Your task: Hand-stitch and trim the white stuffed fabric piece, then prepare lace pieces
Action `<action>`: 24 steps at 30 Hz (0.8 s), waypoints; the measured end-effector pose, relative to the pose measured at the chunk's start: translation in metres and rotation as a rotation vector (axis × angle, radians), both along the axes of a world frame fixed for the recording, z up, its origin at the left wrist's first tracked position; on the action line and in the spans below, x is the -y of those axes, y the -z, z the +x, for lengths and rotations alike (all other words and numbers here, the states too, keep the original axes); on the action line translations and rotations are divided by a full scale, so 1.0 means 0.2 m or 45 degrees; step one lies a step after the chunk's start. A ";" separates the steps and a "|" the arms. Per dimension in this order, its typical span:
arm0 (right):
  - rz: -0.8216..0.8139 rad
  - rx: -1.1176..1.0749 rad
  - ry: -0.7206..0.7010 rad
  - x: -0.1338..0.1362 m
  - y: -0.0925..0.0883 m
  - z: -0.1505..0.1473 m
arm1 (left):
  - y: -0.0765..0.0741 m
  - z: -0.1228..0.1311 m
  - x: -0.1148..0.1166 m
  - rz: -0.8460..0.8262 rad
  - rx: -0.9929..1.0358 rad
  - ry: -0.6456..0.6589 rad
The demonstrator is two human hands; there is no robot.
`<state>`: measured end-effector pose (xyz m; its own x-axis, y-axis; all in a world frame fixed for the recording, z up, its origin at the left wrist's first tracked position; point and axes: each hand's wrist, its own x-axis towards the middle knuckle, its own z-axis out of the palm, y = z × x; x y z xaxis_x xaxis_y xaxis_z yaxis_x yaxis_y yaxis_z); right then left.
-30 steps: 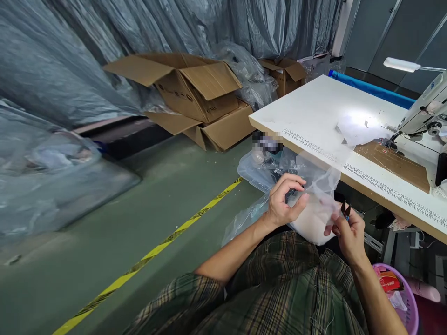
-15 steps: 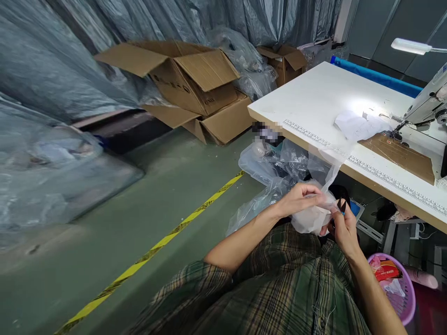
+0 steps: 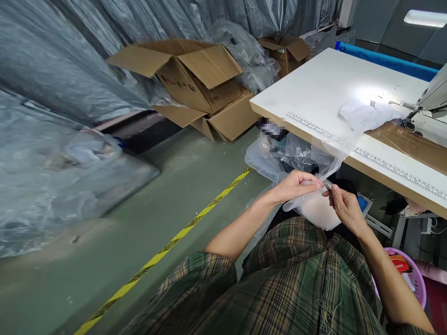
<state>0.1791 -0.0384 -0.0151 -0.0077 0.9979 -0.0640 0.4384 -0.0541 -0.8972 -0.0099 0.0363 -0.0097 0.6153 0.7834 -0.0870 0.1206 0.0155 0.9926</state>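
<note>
"Hands and tools, counted?"
"One right hand (image 3: pixel 345 207) grips one pair of dark, pointed metal snips (image 3: pixel 327 188); one left hand (image 3: pixel 296 187) pinches sheer white fabric (image 3: pixel 319 209)."
"How's it look, and where?"
"Translucent, softly bunched, running from the white rectangular tabletop (image 3: pixel 314 93) down toward the green plaid shirt (image 3: pixel 293 274)."
</note>
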 end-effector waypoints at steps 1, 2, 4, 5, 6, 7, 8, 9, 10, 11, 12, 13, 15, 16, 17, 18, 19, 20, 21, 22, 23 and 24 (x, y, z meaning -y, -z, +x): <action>0.001 0.013 -0.016 -0.01 0.00 -0.01 | 0.00 0.00 0.00 -0.008 -0.004 0.002; 0.009 0.020 -0.031 -0.01 0.01 -0.01 | -0.01 -0.01 0.01 -0.016 -0.006 0.004; 0.039 0.024 -0.056 -0.02 0.01 -0.02 | -0.01 -0.01 0.01 -0.026 -0.005 0.014; 0.054 0.030 -0.067 -0.02 0.01 -0.02 | -0.01 -0.01 0.01 -0.028 -0.006 0.019; 0.069 0.042 -0.076 -0.03 0.01 -0.02 | -0.02 -0.01 0.02 -0.030 -0.010 0.023; 0.081 0.061 -0.083 -0.03 0.01 -0.02 | -0.02 -0.01 0.02 -0.029 -0.014 0.026; 0.090 0.085 -0.088 -0.03 0.01 -0.02 | -0.02 -0.02 0.01 -0.028 -0.016 0.027; 0.093 0.110 -0.093 -0.03 0.01 -0.02 | -0.02 -0.02 0.01 -0.028 -0.016 0.027; 0.095 0.130 -0.099 -0.04 0.01 -0.01 | -0.02 -0.02 0.01 -0.030 -0.011 0.028; 0.097 0.142 -0.104 -0.04 0.00 -0.01 | -0.03 -0.02 0.01 -0.034 -0.004 0.030; 0.098 0.148 -0.110 -0.04 0.00 -0.02 | -0.03 -0.02 0.01 -0.040 0.006 0.036; 0.099 0.149 -0.113 -0.04 0.00 -0.02 | -0.03 -0.01 0.01 -0.047 0.016 0.044; 0.115 0.145 -0.103 -0.05 -0.01 -0.03 | -0.04 -0.01 0.01 -0.061 0.035 0.061; 0.129 0.141 -0.087 -0.06 -0.01 -0.04 | -0.04 -0.01 0.01 -0.071 0.043 0.067; 0.145 0.135 -0.064 -0.06 0.00 -0.05 | -0.04 -0.01 0.02 -0.085 0.050 0.062; 0.157 0.128 -0.039 -0.06 0.00 -0.06 | -0.04 -0.01 0.02 -0.102 0.057 0.052; 0.162 0.123 -0.016 -0.06 0.00 -0.06 | -0.04 -0.01 0.02 -0.121 0.064 0.038; 0.155 0.120 -0.001 -0.06 0.00 -0.06 | -0.03 -0.01 0.02 -0.140 0.073 0.020; 0.142 0.120 0.006 -0.05 0.00 -0.06 | -0.03 -0.01 0.02 -0.157 0.085 0.005; 0.125 0.122 0.003 -0.04 0.00 -0.06 | -0.03 -0.01 0.02 -0.170 0.098 -0.004; 0.108 0.126 -0.008 -0.03 0.00 -0.05 | -0.03 -0.01 0.02 -0.178 0.109 -0.009; 0.097 0.133 -0.022 -0.02 0.00 -0.05 | -0.03 -0.01 0.02 -0.184 0.116 -0.006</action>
<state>0.1690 -0.0351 -0.0141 -0.0226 0.9997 0.0103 0.5299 0.0207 -0.8478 -0.0125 0.0321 -0.0029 0.6221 0.7697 -0.1430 0.0301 0.1589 0.9868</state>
